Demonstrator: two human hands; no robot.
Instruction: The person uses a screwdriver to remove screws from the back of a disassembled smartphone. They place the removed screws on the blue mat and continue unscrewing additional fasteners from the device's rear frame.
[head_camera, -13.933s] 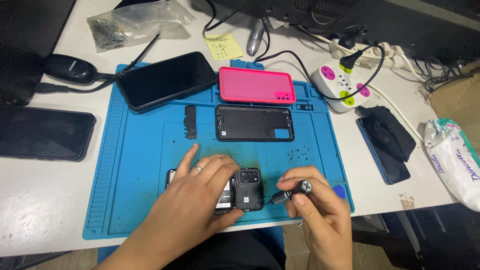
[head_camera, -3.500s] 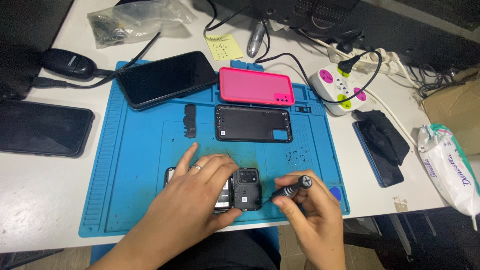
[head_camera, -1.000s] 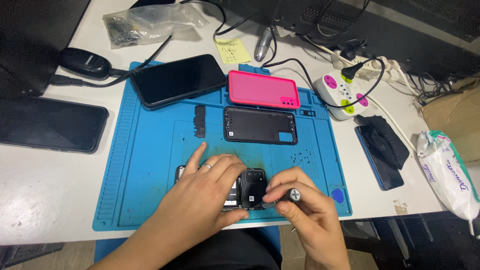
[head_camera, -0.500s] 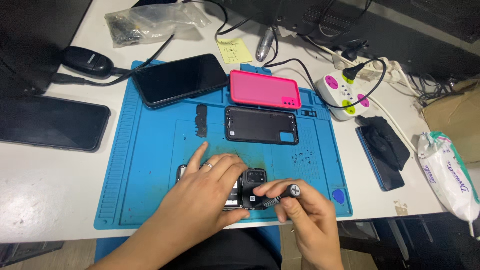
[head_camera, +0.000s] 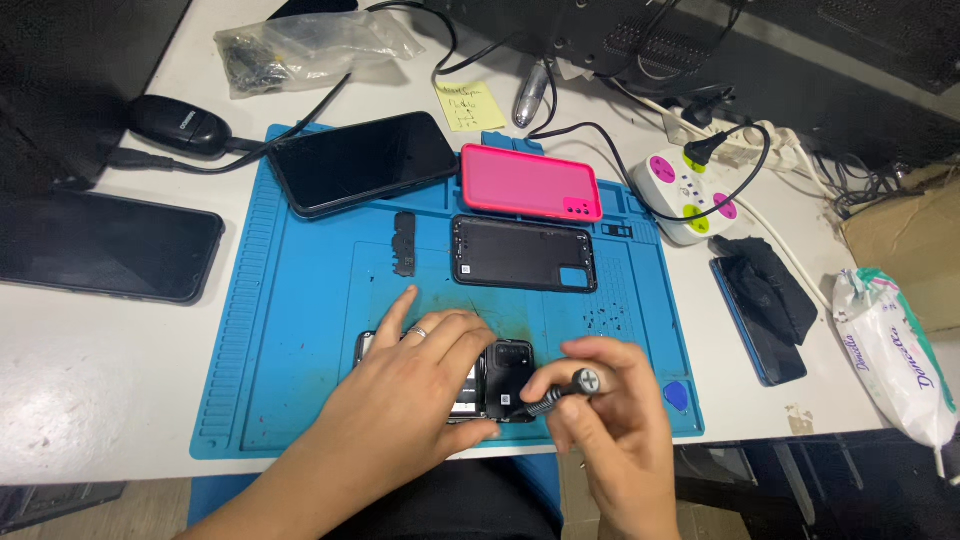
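While the opened phone (head_camera: 495, 385) is pressed flat on the blue mat (head_camera: 300, 340) by the left hand (head_camera: 415, 385), whose grip lies spread over it, a small screwdriver (head_camera: 560, 388) is pinched in the closed grip of the right hand (head_camera: 610, 430), its tip at the phone's camera end. A black back cover (head_camera: 522, 254) lies beyond, on the mat.

Perhaps four phones (head_camera: 362, 162), two hands (head_camera: 420, 385)

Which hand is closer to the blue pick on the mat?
Right. The right hand sits just left of the blue pick; the left hand is farther left, on the phone.
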